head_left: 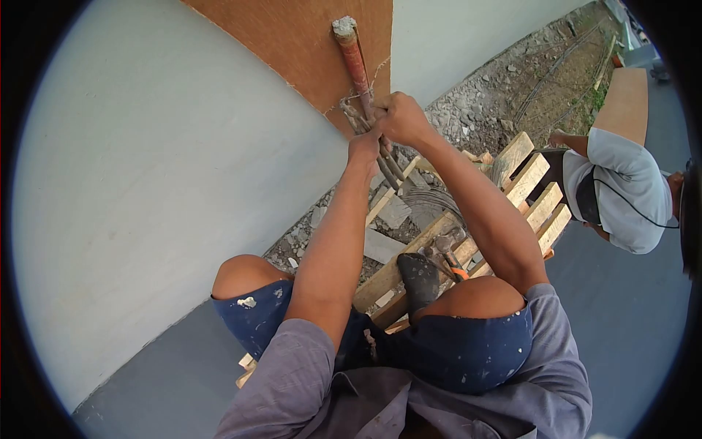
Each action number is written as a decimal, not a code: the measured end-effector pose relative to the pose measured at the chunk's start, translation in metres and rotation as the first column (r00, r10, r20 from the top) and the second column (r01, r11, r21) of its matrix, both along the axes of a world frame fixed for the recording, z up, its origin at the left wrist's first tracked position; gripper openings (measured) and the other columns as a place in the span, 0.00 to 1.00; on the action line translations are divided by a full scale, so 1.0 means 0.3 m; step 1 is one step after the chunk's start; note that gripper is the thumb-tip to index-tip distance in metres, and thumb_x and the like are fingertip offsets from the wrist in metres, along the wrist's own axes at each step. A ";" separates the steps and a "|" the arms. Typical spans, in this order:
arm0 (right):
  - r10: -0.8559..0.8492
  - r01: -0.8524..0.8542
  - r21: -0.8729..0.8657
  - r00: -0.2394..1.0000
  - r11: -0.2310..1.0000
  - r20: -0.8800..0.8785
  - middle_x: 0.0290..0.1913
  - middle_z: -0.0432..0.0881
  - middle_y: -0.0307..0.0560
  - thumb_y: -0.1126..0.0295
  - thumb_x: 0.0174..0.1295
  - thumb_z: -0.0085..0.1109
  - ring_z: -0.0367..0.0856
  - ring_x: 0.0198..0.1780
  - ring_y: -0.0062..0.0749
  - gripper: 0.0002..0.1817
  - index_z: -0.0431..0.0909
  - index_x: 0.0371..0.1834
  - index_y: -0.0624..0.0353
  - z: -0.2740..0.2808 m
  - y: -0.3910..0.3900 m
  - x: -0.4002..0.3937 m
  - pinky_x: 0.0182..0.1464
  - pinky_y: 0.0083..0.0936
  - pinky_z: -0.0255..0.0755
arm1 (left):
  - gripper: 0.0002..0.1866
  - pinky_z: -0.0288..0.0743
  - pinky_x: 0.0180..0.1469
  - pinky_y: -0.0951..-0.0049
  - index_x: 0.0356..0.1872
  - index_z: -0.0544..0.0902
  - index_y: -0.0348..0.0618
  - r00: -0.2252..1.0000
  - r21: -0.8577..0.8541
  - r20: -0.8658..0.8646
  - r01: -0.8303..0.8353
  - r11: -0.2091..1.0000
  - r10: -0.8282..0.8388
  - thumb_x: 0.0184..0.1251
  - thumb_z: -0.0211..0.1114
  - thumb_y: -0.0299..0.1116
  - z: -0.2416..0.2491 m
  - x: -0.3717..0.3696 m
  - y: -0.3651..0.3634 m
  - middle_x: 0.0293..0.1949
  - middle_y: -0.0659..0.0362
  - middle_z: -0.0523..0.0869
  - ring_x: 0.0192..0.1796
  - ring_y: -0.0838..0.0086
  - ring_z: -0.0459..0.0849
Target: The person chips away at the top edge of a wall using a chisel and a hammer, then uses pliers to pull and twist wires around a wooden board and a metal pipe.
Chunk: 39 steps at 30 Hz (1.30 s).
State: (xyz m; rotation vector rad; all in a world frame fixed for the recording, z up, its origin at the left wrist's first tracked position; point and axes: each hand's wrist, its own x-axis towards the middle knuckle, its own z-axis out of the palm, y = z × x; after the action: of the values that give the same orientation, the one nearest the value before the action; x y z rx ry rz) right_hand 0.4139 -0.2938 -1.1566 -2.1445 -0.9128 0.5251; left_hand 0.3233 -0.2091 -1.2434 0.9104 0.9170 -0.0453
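A reddish pipe with a crusty pale end sticks out at an orange-brown wooden board. Thin wire is wound around it. Just below the wire, dark bars like the handles of pincers slant down between my hands. My left hand is closed around these pincers. My right hand is closed right beside it, near the lower part of the pipe; what its fingers grip is hidden.
I squat on a wooden pallet with a hammer beside my boot. A coil of wire and rubble lie beyond. A pale wall rises at left. Another person in a light shirt is at right.
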 end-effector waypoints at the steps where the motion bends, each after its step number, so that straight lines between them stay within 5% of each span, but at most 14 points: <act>1: 0.038 -0.027 -0.080 0.990 0.996 0.134 0.25 0.81 0.50 0.68 0.58 0.62 0.82 0.27 0.45 0.08 0.83 0.34 0.61 -0.024 0.026 -0.030 0.29 0.36 0.74 | 0.11 0.75 0.30 0.71 0.44 0.80 0.42 0.993 -0.164 0.074 -0.078 0.983 0.091 0.73 0.63 0.39 -0.007 0.003 -0.010 0.34 0.58 0.83 0.29 0.73 0.79; 3: 0.139 -0.045 -0.245 0.913 0.969 0.383 0.29 0.82 0.56 0.67 0.56 0.60 0.84 0.32 0.53 0.09 0.82 0.33 0.63 -0.108 0.060 -0.079 0.33 0.41 0.76 | 0.13 0.76 0.32 0.69 0.45 0.78 0.41 0.939 -0.487 0.174 -0.180 0.855 0.297 0.76 0.59 0.42 -0.022 0.018 -0.082 0.39 0.55 0.83 0.32 0.70 0.81; 4: 0.200 -0.107 -0.303 0.934 0.947 0.296 0.32 0.83 0.58 0.63 0.59 0.60 0.84 0.34 0.54 0.12 0.82 0.36 0.62 -0.073 0.056 -0.065 0.36 0.40 0.77 | 0.14 0.77 0.33 0.68 0.45 0.77 0.41 0.893 -0.634 0.198 -0.198 0.748 0.404 0.77 0.56 0.43 -0.021 0.022 -0.098 0.42 0.54 0.83 0.34 0.69 0.81; 7: 0.029 -0.028 -0.076 0.999 0.997 0.022 0.36 0.85 0.63 0.61 0.62 0.58 0.85 0.42 0.55 0.16 0.84 0.38 0.65 -0.020 0.009 -0.014 0.43 0.43 0.77 | 0.18 0.75 0.37 0.68 0.50 0.76 0.41 0.930 -0.292 -0.032 -0.359 0.887 0.366 0.76 0.58 0.47 0.036 -0.046 -0.109 0.46 0.55 0.83 0.40 0.71 0.82; 10: -0.276 0.289 0.049 0.945 0.956 -0.177 0.31 0.85 0.57 0.60 0.67 0.57 0.86 0.36 0.44 0.17 0.83 0.40 0.66 -0.120 -0.046 0.043 0.38 0.40 0.77 | 0.23 0.73 0.39 0.70 0.53 0.76 0.39 0.896 -0.027 -0.051 -0.442 0.897 0.440 0.73 0.62 0.51 0.070 -0.090 -0.080 0.44 0.56 0.84 0.41 0.71 0.82; 13: -0.173 0.447 0.072 0.484 0.892 -0.858 0.26 0.81 0.44 0.64 0.70 0.56 0.82 0.31 0.29 0.13 0.82 0.44 0.64 -0.196 -0.039 0.000 0.34 0.32 0.76 | 0.27 0.72 0.38 0.71 0.53 0.77 0.36 0.933 0.110 0.033 -0.361 0.926 0.359 0.70 0.64 0.53 0.152 -0.061 -0.045 0.41 0.58 0.85 0.39 0.73 0.81; 16: 0.017 0.456 0.151 0.285 0.877 -0.958 0.24 0.77 0.36 0.68 0.72 0.53 0.78 0.29 0.19 0.12 0.81 0.50 0.63 -0.216 -0.036 -0.013 0.32 0.26 0.75 | 0.21 0.73 0.32 0.73 0.45 0.82 0.37 0.976 0.065 0.064 -0.213 0.975 0.209 0.69 0.68 0.48 0.176 -0.028 -0.029 0.34 0.61 0.85 0.33 0.75 0.81; 19: -0.101 0.431 0.113 0.443 0.895 -0.891 0.25 0.79 0.37 0.69 0.70 0.57 0.79 0.27 0.23 0.11 0.83 0.45 0.65 -0.164 -0.061 0.005 0.33 0.28 0.76 | 0.13 0.74 0.28 0.73 0.39 0.82 0.41 0.984 -0.019 0.098 -0.147 0.989 0.148 0.70 0.67 0.41 0.163 -0.009 -0.031 0.29 0.62 0.82 0.28 0.75 0.78; 21: -0.199 0.374 0.176 0.769 0.910 -0.608 0.27 0.83 0.42 0.67 0.68 0.59 0.82 0.28 0.32 0.11 0.84 0.41 0.64 -0.288 -0.056 0.055 0.36 0.32 0.78 | 0.11 0.74 0.29 0.73 0.39 0.82 0.41 0.980 -0.089 0.140 -0.131 0.987 0.142 0.70 0.66 0.39 0.133 -0.003 -0.035 0.28 0.63 0.80 0.27 0.76 0.77; 23: -0.259 0.305 0.159 0.931 0.939 -0.259 0.29 0.85 0.48 0.66 0.65 0.60 0.84 0.31 0.41 0.10 0.85 0.38 0.62 -0.315 -0.066 0.107 0.39 0.37 0.78 | 0.10 0.74 0.30 0.72 0.40 0.80 0.41 0.966 -0.121 0.158 -0.185 0.975 0.203 0.71 0.65 0.37 0.113 -0.015 -0.032 0.27 0.63 0.78 0.26 0.76 0.76; 25: -0.262 0.255 0.081 0.961 0.964 0.089 0.33 0.87 0.54 0.65 0.63 0.59 0.85 0.36 0.51 0.10 0.86 0.36 0.59 -0.238 -0.070 0.184 0.42 0.41 0.78 | 0.09 0.75 0.30 0.72 0.41 0.80 0.41 0.966 -0.091 0.174 -0.178 0.980 0.192 0.72 0.65 0.36 0.100 -0.040 -0.007 0.27 0.64 0.77 0.26 0.76 0.75; 28: -0.227 0.237 -0.003 0.934 0.971 0.275 0.36 0.85 0.57 0.64 0.62 0.56 0.83 0.40 0.58 0.11 0.87 0.38 0.53 -0.152 -0.029 0.248 0.43 0.45 0.77 | 0.09 0.75 0.30 0.72 0.39 0.81 0.39 1.000 0.257 -0.004 0.020 0.966 -0.020 0.72 0.63 0.35 0.109 -0.041 0.020 0.27 0.63 0.78 0.25 0.77 0.75; 35: -0.182 0.190 -0.007 0.952 0.982 0.244 0.35 0.85 0.58 0.66 0.61 0.55 0.84 0.38 0.58 0.10 0.85 0.38 0.55 -0.003 0.023 0.040 0.42 0.48 0.77 | 0.15 0.69 0.24 0.72 0.27 0.80 0.40 0.995 0.191 0.096 0.013 0.982 -0.032 0.70 0.65 0.40 -0.040 -0.008 -0.052 0.22 0.63 0.79 0.22 0.78 0.75; 39: 0.005 0.022 -0.084 0.949 0.996 0.314 0.35 0.84 0.62 0.66 0.61 0.54 0.83 0.37 0.59 0.12 0.83 0.43 0.57 -0.052 -0.006 -0.049 0.41 0.49 0.77 | 0.23 0.70 0.27 0.69 0.36 0.82 0.31 0.983 0.246 -0.059 0.183 0.952 -0.174 0.70 0.64 0.47 -0.194 -0.004 -0.029 0.29 0.58 0.83 0.26 0.72 0.78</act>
State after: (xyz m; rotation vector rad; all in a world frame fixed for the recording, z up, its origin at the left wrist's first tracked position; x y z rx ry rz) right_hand 0.3992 -0.2956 -1.1720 -2.3531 -1.0680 0.2229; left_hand 0.3221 -0.2177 -1.3017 1.2310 0.8846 -0.1027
